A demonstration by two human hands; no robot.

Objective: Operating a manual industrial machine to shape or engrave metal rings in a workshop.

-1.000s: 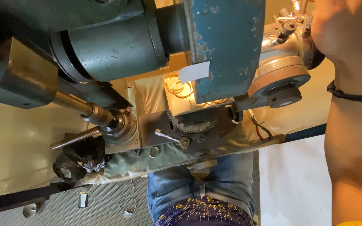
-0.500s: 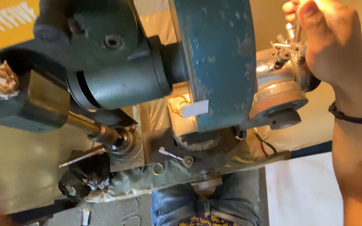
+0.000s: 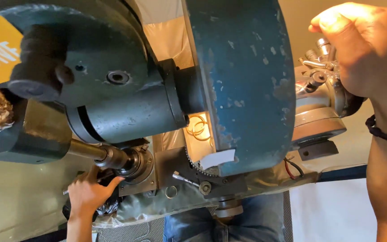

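Jeans (image 3: 247, 224): one pair of blue-clad legs was seen nearest the camera, at the bottom edge, under the machine.
Left hand (image 3: 88, 192): it was raised from below, fingers bunched and pressed against the chuck, with a dark crinkled wad just beneath it; whether anything was pinched between the fingertips could not be told.
Chuck (image 3: 128, 161): one round steel chuck on one bright spindle shaft (image 3: 86, 150) was seen, seated in a grey square plate, just left of the toothed gear.
Gear (image 3: 193, 163): one toothed wheel was partly hidden behind the blue guard, with one small lever and one loose ring just beside it.
Blue guard (image 3: 242, 80): one large chipped blue cover was hung over the middle, beside one dark green motor housing (image 3: 122, 103).
Right hand (image 3: 363, 49): it was closed around a chromed handle on the grey head (image 3: 314, 112) at the far right; one dark band was worn on the wrist.
Step in hand: it was judged that the chuck was being steadied or set while the far handle was gripped.
Next move: a firm hold at the chuck and a controlled turn of the handle would be called for, with fingers kept off the gear teeth.
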